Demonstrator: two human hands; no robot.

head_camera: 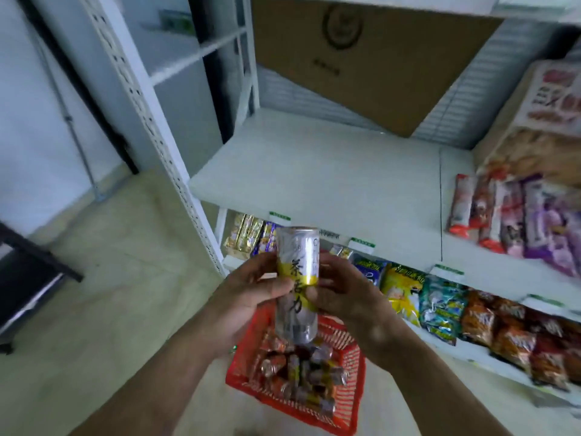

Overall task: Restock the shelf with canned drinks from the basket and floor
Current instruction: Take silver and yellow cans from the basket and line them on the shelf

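A tall silver can with a yellow band [298, 262] stands upright between both hands in front of me. My left hand [248, 294] grips its left side, and my right hand [342, 294] holds its right side with fingers curled round it. Directly below, on the floor, sits a red basket [352, 413] holding several cans [301, 369]. The white shelf board [330, 177] in front of me is bare on its left part.
Snack packets [515, 215] lie on the shelf's right end, with more bagged snacks [440, 303] on the lower shelf. A brown cardboard sheet [377, 58] leans at the shelf back. A white perforated upright [163, 146] stands left, and a dark stand [28, 272] is at far left.
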